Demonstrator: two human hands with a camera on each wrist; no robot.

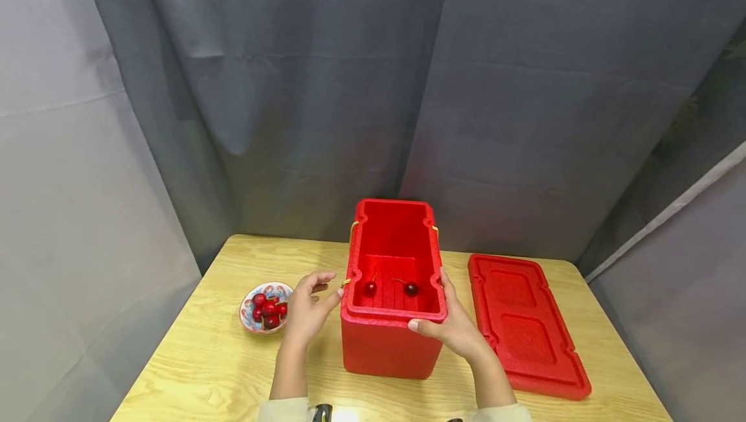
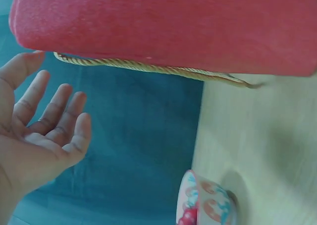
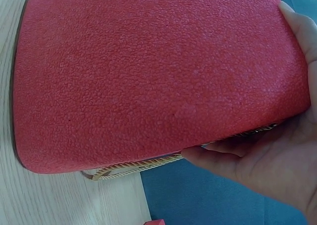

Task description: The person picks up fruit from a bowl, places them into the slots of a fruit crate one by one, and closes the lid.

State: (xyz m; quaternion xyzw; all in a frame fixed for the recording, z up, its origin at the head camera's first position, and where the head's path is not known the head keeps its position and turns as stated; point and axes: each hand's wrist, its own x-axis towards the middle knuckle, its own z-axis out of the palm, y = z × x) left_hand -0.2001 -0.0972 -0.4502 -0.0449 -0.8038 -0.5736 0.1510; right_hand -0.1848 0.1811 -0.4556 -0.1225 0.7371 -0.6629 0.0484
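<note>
Behind the table hangs a grey curtain; the box stands on it, centrally, perhaps for easy reach, with two cherries inside; the right hand grips its near corner, probably to steady it, while the left hand has its fingers spread beside

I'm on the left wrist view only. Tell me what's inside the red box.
Observer: Two cherries lie on the floor of the red foam box.
Operator: Report any grip on the box.
Observer: The right hand holds it at the near right corner.
Operator: Now tell me what's beyond it to the right.
Observer: A red lid lies on the wooden table, right of the box.
</note>
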